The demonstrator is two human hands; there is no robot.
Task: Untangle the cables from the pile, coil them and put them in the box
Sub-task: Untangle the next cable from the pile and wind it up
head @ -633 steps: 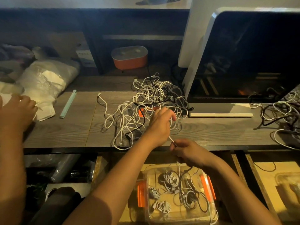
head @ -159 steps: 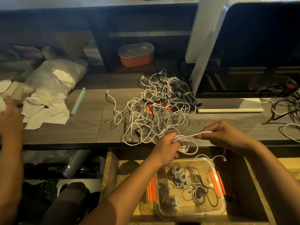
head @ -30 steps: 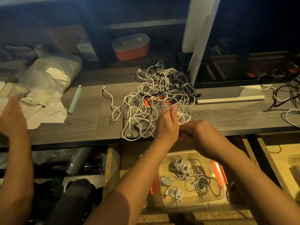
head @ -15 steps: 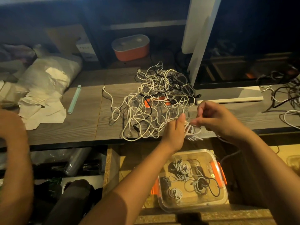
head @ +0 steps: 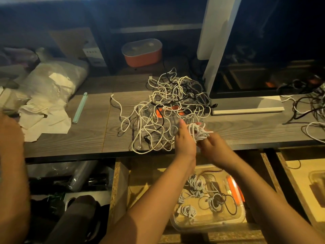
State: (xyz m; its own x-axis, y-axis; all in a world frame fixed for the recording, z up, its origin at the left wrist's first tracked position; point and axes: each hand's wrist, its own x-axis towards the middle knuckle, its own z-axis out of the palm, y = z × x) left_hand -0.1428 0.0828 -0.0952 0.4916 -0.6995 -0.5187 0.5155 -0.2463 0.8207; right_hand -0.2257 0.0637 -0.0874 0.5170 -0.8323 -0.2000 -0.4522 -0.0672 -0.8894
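White cable coil [head: 199, 133] held just beside tangled white-and-black cable pile [head: 167, 110]; left hand [head: 184, 140] straight-fingered against it, right hand [head: 212, 148] pinching its base. Wrap the tail tight before dropping it into clear orange-latched plastic box [head: 211, 226] below, else it likely unspools.

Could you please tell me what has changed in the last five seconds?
The loose white cable, stretched between the hands then, is now a tight white coil gripped by the right hand against the straight-fingered left hand. The tangled cable pile and clear plastic box stay put.
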